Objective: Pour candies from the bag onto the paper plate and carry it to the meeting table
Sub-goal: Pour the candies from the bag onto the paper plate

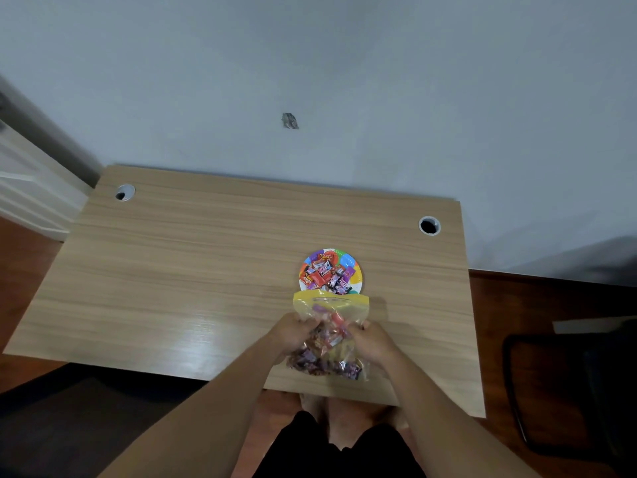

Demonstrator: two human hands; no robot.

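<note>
A colourful paper plate (355, 267) lies on the wooden desk (206, 270), right of centre, with several wrapped candies (325, 274) heaped on it. Just in front of it I hold a clear plastic bag (329, 343) with a yellow zip top. Its open mouth points toward the plate's near edge and overlaps it slightly. More candies fill the bag's lower part. My left hand (291, 331) grips the bag's left side and my right hand (370, 341) grips its right side.
The desk stands against a pale wall and has a cable hole at the back left (124, 193) and another at the back right (429, 225). A dark chair (568, 391) stands at the right. Reddish wooden floor surrounds the desk.
</note>
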